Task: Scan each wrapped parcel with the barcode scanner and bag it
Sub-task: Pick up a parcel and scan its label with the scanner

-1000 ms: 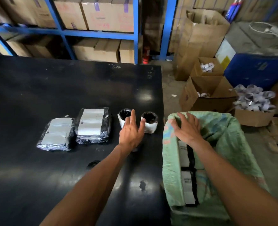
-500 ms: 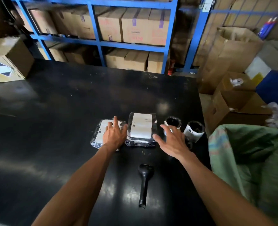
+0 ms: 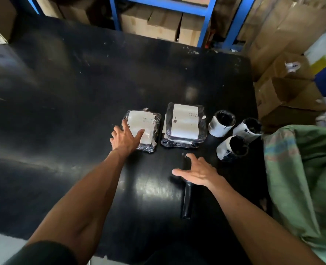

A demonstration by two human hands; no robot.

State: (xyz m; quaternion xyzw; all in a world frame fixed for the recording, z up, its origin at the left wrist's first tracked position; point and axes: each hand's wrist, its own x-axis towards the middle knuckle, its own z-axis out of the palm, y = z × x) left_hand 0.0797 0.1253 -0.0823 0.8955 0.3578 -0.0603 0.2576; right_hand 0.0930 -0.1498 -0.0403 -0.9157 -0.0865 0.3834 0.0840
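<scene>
- Parcel (image 3: 142, 129) lies flat on the table (image 3: 62, 111), label up, leftmost of the row; a larger parcel (image 3: 184, 124) sits just beside it.
- Left hand (image 3: 126, 137) rests spread on the parcel's near corner, nothing pinched.
- Right hand (image 3: 196, 172) hovers open over the scanner (image 3: 186, 199), fingers spread, not closed on it.
- Three rolls (image 3: 233, 134) stand between the parcels and the green bag (image 3: 302, 178).
- Risk: slick wrap may slip under a flat palm; a one-corner lift could drop the parcel.
- Risk: a hasty grab may knock the scanner aside.
</scene>
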